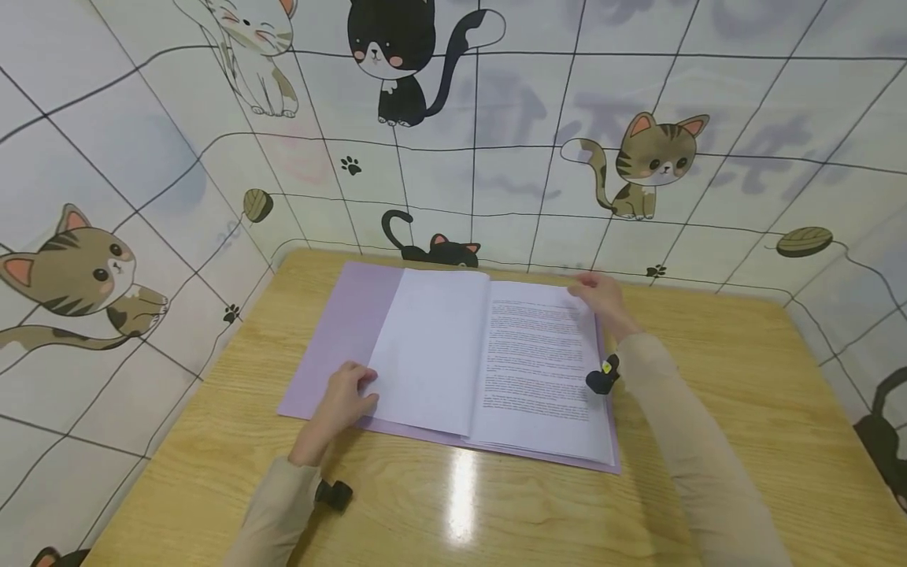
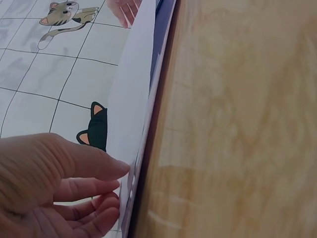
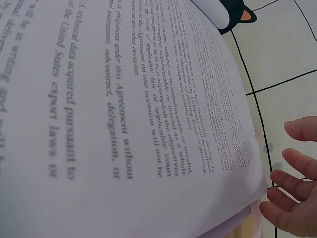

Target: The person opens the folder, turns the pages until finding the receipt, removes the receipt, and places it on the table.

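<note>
A purple folder (image 1: 354, 315) lies spread on the table with white sheets in it. Its left-hand page (image 1: 432, 354) is blank, while printed text fills the right-hand page (image 1: 538, 362). My left hand (image 1: 345, 398) is at the outer edge of the blank page, thumb and fingertips against the paper, a gap showing between them from above. In the left wrist view that thumb (image 2: 111, 166) meets the page edge. At the top right corner of the printed page is my right hand (image 1: 598, 299). The right wrist view shows its fingers (image 3: 297, 183) loosely spread beside that corner.
The wooden table (image 1: 730, 409) extends around the folder on both sides and in front. Behind and to the sides stand white gridded walls (image 1: 524, 181) with cartoon cats. Small black devices sit at the left wrist (image 1: 335, 495) and the right wrist (image 1: 603, 378).
</note>
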Demonstrator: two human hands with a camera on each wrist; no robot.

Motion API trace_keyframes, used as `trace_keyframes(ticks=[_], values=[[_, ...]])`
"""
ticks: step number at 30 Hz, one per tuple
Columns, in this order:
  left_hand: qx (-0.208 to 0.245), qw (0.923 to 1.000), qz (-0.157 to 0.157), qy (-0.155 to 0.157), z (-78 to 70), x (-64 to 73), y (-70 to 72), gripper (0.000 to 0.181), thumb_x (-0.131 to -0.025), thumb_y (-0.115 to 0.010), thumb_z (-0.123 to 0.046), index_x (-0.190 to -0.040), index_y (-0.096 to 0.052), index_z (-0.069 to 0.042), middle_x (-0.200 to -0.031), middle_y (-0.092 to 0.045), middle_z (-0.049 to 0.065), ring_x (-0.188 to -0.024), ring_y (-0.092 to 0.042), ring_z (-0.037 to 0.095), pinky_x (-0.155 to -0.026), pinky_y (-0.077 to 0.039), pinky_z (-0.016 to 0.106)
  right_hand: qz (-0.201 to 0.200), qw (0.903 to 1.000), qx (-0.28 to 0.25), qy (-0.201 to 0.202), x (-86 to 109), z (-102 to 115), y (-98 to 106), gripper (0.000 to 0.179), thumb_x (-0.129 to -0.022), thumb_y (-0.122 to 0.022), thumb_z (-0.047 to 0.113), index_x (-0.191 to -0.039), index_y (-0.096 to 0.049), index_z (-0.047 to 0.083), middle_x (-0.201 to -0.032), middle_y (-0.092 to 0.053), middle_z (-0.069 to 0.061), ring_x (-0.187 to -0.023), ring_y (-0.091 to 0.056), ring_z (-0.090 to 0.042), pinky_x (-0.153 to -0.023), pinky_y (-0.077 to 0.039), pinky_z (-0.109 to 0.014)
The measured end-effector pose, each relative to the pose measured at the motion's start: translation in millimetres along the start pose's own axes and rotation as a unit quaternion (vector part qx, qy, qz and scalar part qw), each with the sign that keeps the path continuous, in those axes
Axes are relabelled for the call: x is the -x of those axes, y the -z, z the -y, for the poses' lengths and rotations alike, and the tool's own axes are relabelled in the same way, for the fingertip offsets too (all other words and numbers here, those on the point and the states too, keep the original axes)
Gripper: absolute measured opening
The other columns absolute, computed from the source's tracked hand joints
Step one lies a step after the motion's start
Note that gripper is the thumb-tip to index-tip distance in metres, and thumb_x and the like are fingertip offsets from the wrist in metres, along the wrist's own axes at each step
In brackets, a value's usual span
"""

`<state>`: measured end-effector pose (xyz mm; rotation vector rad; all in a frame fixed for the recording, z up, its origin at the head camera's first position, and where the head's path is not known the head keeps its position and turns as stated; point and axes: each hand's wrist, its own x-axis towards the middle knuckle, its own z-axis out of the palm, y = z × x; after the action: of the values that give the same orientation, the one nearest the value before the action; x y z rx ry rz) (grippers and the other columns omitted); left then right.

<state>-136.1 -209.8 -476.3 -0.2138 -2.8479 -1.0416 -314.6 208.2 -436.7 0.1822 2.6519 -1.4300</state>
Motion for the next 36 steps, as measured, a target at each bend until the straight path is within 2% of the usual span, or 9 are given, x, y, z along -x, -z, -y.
trace_keyframes(ticks=[6, 15, 22, 27, 31, 36], values=[[0.02, 0.9993, 0.016, -0.028, 6.8, -2.0, -0.1, 0.03, -0.067, -0.071, 0.007, -0.096, -0.064, 0.01, -0.089, -0.054, 0.014, -0.077, -0.051, 0.021, -0.066, -0.046, 0.029, 0.003, 0.9997, 0.022, 0.004, -3.2, -3.9, 3.6, 0.047, -0.089, -0.055, 0.014, -0.131, -0.047, -0.005, -0.136, -0.042, -0.025, -0.125, -0.039, -0.038, -0.103, -0.031, -0.048], [0.041, 0.9962, 0.059, -0.05, 18.4, -5.4, 4.0, 0.042, -0.066, -0.078, 0.0, -0.104, -0.062, 0.007, -0.093, -0.053, 0.01, -0.082, -0.051, 0.021, -0.07, -0.047, 0.028, -0.015, 0.9983, 0.056, 0.008, -6.6, -4.2, 5.0, 0.043, -0.091, -0.052, 0.013, -0.13, -0.047, -0.005, -0.131, -0.046, -0.025, -0.121, -0.041, -0.038, -0.101, -0.034, -0.049], [0.049, 0.9956, 0.062, -0.051, 19.3, -6.4, 5.8, 0.042, -0.065, -0.079, 0.001, -0.104, -0.062, 0.007, -0.092, -0.053, 0.011, -0.081, -0.051, 0.021, -0.068, -0.047, 0.027, -0.019, 0.9942, 0.103, 0.026, -9.2, -6.0, 5.1, 0.043, -0.09, -0.052, 0.012, -0.128, -0.049, -0.007, -0.126, -0.048, -0.026, -0.111, -0.043, -0.037, -0.095, -0.037, -0.048], [0.047, 0.9958, 0.064, -0.047, 19.0, -6.2, 5.5, 0.043, -0.065, -0.079, 0.001, -0.103, -0.062, 0.007, -0.092, -0.052, 0.011, -0.08, -0.05, 0.02, -0.067, -0.046, 0.028, -0.025, 0.9961, 0.081, 0.027, -9.3, -8.0, 7.1, 0.043, -0.089, -0.051, 0.011, -0.127, -0.048, -0.008, -0.122, -0.048, -0.027, -0.106, -0.045, -0.037, -0.089, -0.04, -0.045], [0.048, 0.9958, 0.064, -0.044, 18.3, -5.7, 5.5, 0.043, -0.065, -0.079, 0.001, -0.103, -0.062, 0.008, -0.092, -0.052, 0.012, -0.08, -0.05, 0.021, -0.068, -0.046, 0.028, 0.013, 0.9994, 0.032, -0.004, -3.8, -3.6, 11.7, 0.048, -0.092, -0.05, 0.016, -0.133, -0.042, -0.007, -0.123, -0.049, -0.025, -0.106, -0.047, -0.034, -0.085, -0.041, -0.038], [0.052, 0.9957, 0.064, -0.041, 16.3, -4.0, 6.6, 0.043, -0.066, -0.079, 0.001, -0.104, -0.061, 0.008, -0.092, -0.053, 0.013, -0.081, -0.051, 0.022, -0.069, -0.047, 0.029, 0.086, 0.995, -0.005, -0.05, 0.1, -2.3, 15.9, 0.059, -0.094, -0.051, 0.025, -0.142, -0.033, -0.002, -0.127, -0.049, -0.021, -0.103, -0.051, -0.027, -0.079, -0.043, -0.031]])
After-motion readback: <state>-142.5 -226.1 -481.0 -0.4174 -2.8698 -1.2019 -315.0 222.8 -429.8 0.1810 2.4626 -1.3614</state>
